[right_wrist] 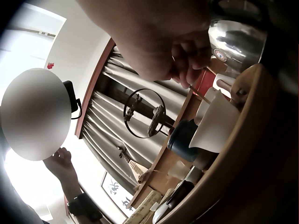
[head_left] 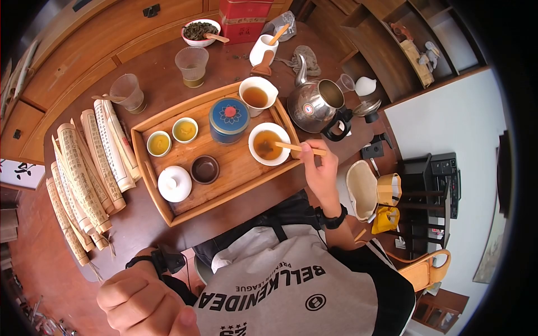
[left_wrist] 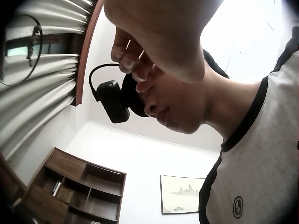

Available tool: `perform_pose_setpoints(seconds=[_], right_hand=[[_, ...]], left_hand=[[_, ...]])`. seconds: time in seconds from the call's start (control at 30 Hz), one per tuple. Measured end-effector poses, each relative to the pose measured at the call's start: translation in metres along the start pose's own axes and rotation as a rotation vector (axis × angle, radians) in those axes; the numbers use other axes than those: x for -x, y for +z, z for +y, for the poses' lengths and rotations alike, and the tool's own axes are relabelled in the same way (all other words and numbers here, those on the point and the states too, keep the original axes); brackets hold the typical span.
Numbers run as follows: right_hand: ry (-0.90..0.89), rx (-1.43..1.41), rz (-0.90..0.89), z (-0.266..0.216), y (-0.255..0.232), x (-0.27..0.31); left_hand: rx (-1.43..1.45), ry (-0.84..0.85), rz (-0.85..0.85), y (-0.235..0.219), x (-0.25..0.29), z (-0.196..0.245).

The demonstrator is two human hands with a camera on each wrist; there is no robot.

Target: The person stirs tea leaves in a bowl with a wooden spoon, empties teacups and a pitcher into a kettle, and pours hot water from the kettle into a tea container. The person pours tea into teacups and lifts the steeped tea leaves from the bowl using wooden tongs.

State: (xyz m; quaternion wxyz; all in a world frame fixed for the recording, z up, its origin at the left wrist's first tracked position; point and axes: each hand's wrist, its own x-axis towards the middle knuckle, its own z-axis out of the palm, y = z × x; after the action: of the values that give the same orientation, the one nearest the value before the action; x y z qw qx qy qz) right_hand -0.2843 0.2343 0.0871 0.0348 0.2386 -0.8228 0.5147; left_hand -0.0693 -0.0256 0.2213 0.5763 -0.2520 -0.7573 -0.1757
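Note:
The right hand (head_left: 322, 171) pinches a light wooden stick (head_left: 297, 148) between thumb and fingers. The stick's far end dips into brown liquid with dark leaves in a white bowl (head_left: 284, 134) at the tray's right end. From the side, the right wrist view shows this hand (right_wrist: 163, 51) above the white bowl (right_wrist: 215, 121). Raised close to the head camera, the left hand (head_left: 143, 302) has curled fingers and no visible object in it; the left wrist view shows that hand (left_wrist: 161, 37) beside the person's head.
The wooden tray (head_left: 224, 204) also bears a blue tin (head_left: 228, 120), a spouted cup (head_left: 258, 96), two small tea cups, a dark cup and a white lid (head_left: 175, 183). A steel kettle (head_left: 314, 106) stands right of it, rolled scrolls (head_left: 84, 168) lie left, glasses stand behind.

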Motion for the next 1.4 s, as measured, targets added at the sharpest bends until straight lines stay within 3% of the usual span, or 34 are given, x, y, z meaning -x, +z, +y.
perform_pose_setpoints(seconds=[0.4,0.53,0.8,1.1,1.4], right_hand=[[0.040,-0.195,-0.054,-0.003,0.000,0.006],[0.024,-0.129,-0.099,0.001,0.002,0.003],[0.000,-0.042,0.073,-0.003,-0.011,0.001],[-0.027,0.110,0.017,-0.009,-0.009,0.001],[-0.023,-0.049,0.012,0.004,0.000,0.001]], left_hand=[[-0.001,0.017,0.005,0.002,-0.001,-0.002],[-0.003,0.021,0.010,0.002,-0.002,-0.001],[-0.006,0.013,0.018,0.003,-0.001,0.000],[-0.020,0.011,-0.004,0.003,-0.001,0.000],[-0.032,0.008,-0.012,0.002,-0.002,0.000]])
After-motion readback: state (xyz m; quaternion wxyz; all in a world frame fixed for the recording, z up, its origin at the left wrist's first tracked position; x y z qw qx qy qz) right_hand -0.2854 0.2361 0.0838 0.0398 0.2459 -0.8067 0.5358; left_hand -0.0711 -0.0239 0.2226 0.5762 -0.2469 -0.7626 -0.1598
